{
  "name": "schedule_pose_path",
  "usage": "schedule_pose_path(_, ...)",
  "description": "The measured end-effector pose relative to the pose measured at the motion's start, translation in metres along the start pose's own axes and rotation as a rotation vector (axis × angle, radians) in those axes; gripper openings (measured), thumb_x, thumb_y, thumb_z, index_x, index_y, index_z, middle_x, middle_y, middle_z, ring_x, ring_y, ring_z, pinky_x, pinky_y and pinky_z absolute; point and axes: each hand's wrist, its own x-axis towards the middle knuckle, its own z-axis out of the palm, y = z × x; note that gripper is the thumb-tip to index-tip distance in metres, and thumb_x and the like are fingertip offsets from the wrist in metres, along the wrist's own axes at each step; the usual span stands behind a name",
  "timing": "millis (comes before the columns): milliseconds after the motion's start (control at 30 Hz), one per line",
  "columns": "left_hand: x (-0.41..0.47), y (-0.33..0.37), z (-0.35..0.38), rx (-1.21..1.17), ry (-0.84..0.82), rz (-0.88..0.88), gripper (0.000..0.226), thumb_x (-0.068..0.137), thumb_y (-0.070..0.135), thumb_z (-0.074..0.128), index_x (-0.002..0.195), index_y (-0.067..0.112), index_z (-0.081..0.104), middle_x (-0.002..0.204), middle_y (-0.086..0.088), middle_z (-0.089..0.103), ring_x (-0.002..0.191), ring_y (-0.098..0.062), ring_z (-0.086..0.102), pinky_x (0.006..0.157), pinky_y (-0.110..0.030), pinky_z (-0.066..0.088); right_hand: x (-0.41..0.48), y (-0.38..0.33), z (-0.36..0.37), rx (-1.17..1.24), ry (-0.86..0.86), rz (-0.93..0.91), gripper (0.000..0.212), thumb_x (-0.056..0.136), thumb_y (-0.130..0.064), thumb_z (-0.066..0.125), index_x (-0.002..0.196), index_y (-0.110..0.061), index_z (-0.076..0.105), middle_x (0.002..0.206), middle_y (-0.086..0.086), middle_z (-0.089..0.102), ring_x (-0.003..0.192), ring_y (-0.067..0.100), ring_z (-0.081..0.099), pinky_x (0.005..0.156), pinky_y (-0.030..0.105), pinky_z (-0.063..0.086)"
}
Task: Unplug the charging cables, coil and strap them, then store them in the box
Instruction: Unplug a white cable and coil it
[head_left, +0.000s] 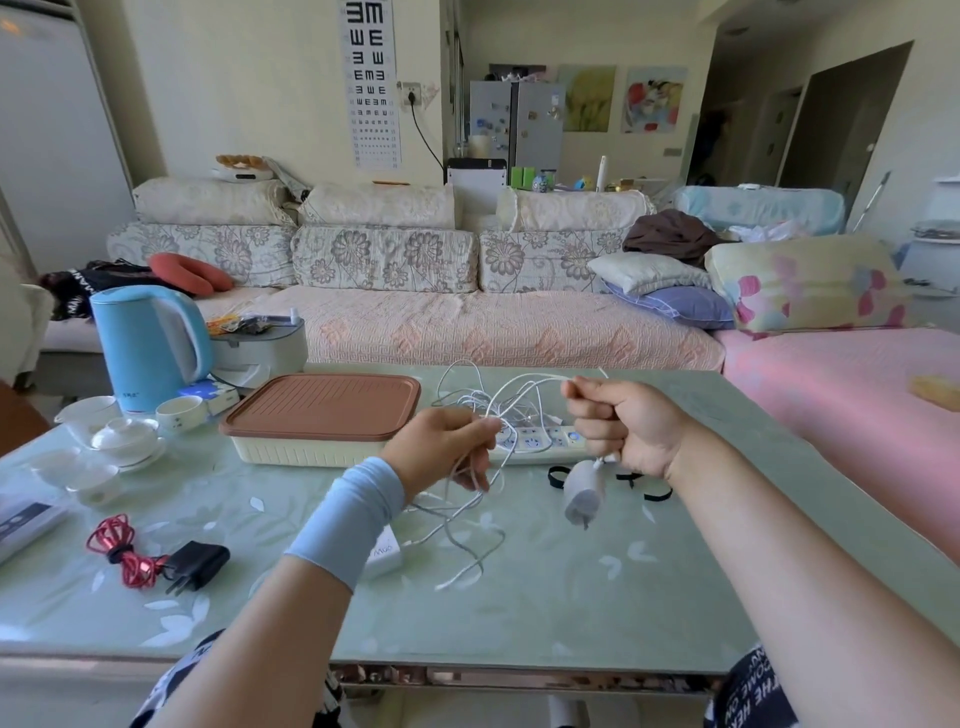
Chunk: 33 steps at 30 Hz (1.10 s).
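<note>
A white charging cable (488, 402) is held above the glass counter (571, 597) between both hands. Several loose loops are gripped by the curled fingers of the left hand (441, 447). The right hand (618, 431) is clenched in a fist around the strand next to the white adapter (584, 491). The adapter is hung just below that fist, its long axis near vertical and its prongs pointed down at the counter. The cable is arched from hand to hand, left to right, with slack trailed on the counter toward the near edge. Behind the hands a power strip (540, 441) is laid crosswise beside the lidded box (322, 410). A bundled red cable (117, 545) and black plug (195, 564) are seen at left, and black straps (558, 475) near the adapter.
</note>
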Motion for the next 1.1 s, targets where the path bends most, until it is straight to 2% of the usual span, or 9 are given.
schedule_pose_path(133, 0.000, -0.003, -0.011, -0.594, -0.184, -0.153, 0.018, 0.086, 0.027, 0.059, 0.085, 0.010, 0.052, 0.058, 0.000, 0.048, 0.051, -0.014, 0.045, 0.047, -0.021, 0.043, 0.007, 0.012, -0.001, -0.167, 0.206, -0.033, 0.025, 0.105, -0.020, 0.038, 0.086, -0.014, 0.054, 0.053, -0.008, 0.031, 0.036, 0.003, 0.018, 0.037, 0.013, 0.011)
schedule_pose_path(267, 0.003, -0.002, -0.003, -1.027, -0.228, -0.080, 0.018, 0.081, 0.027, 0.065, 0.078, 0.012, 0.056, 0.067, -0.004, 0.049, 0.064, -0.019, 0.056, 0.083, -0.031, 0.045, 0.013, 0.030, 0.017, -0.335, 0.210, 0.008, 0.025, 0.104, -0.021, 0.044, 0.088, -0.011, 0.061, 0.064, -0.003, 0.052, 0.038, 0.005, 0.019, 0.037, 0.013, 0.014)
schedule_pose_path(333, 0.009, -0.003, -0.004, -1.024, -0.108, -0.060, 0.013, 0.079, 0.021, 0.067, 0.079, 0.011, 0.058, 0.076, -0.007, 0.055, 0.079, -0.023, 0.067, 0.096, -0.035, 0.041, 0.016, 0.033, 0.025, -0.367, 0.244, -0.025, 0.026, 0.104, -0.021, 0.045, 0.086, -0.011, 0.061, 0.069, 0.000, 0.058, 0.036, 0.006, 0.020, 0.038, 0.013, 0.014)
schedule_pose_path(467, 0.013, -0.011, -0.015, -0.903, -0.133, -0.121, 0.016, 0.073, 0.010, 0.065, 0.085, 0.005, 0.057, 0.093, -0.015, 0.054, 0.084, -0.027, 0.069, 0.071, -0.027, 0.056, 0.022, 0.018, 0.016, -0.210, 0.500, -0.158, 0.028, 0.104, -0.020, 0.046, 0.080, -0.016, 0.061, 0.068, -0.002, 0.053, 0.032, 0.003, 0.025, 0.036, 0.011, 0.017)
schedule_pose_path(600, 0.008, -0.014, -0.011, -0.695, -0.490, -0.213, 0.020, 0.063, 0.010, 0.058, 0.080, 0.006, 0.049, 0.061, -0.002, 0.050, 0.062, -0.018, 0.047, 0.079, -0.030, 0.049, 0.024, 0.020, -0.001, -0.312, 0.655, -0.169, 0.028, 0.103, -0.024, 0.049, 0.079, -0.018, 0.063, 0.069, -0.005, 0.053, 0.038, 0.004, 0.032, 0.037, 0.018, 0.021)
schedule_pose_path(767, -0.001, -0.011, -0.023, -0.356, -0.420, -0.243, 0.010, 0.073, 0.014, 0.060, 0.067, 0.007, 0.060, 0.049, 0.001, 0.047, 0.053, -0.018, 0.053, 0.091, -0.036, 0.043, 0.026, 0.018, -0.009, -0.301, 0.825, -0.203, 0.031, 0.103, -0.024, 0.047, 0.077, -0.019, 0.063, 0.068, -0.005, 0.051, 0.048, 0.010, 0.033, 0.043, 0.020, 0.021)
schedule_pose_path(867, 0.000, -0.007, -0.028, -0.579, -0.320, -0.169, 0.021, 0.090, 0.012, 0.050, 0.070, 0.011, 0.055, 0.052, 0.003, 0.039, 0.049, -0.014, 0.043, 0.098, -0.039, 0.045, 0.021, 0.015, -0.025, -0.331, 0.854, -0.180, 0.030, 0.103, -0.025, 0.047, 0.079, -0.018, 0.064, 0.066, -0.004, 0.047, 0.045, 0.011, 0.029, 0.037, 0.018, 0.020)
schedule_pose_path(967, 0.009, -0.011, -0.031, -0.925, -0.178, -0.109, 0.021, 0.094, 0.013, 0.040, 0.075, 0.014, 0.049, 0.051, 0.006, 0.031, 0.043, -0.010, 0.034, 0.087, -0.039, 0.056, 0.018, 0.022, -0.024, -0.572, 0.736, -0.108, 0.029, 0.103, -0.025, 0.046, 0.083, -0.016, 0.065, 0.062, -0.002, 0.048, 0.045, 0.011, 0.031, 0.040, 0.019, 0.021)
schedule_pose_path(1100, 0.016, -0.016, -0.027, -0.998, -0.057, -0.079, 0.019, 0.098, 0.017, 0.039, 0.080, 0.016, 0.045, 0.054, 0.006, 0.030, 0.043, -0.009, 0.030, 0.076, -0.035, 0.053, 0.020, 0.032, -0.002, -0.567, 0.534, -0.039, 0.028, 0.104, -0.023, 0.045, 0.083, -0.013, 0.060, 0.067, 0.002, 0.053, 0.035, 0.007, 0.029, 0.040, 0.015, 0.018)
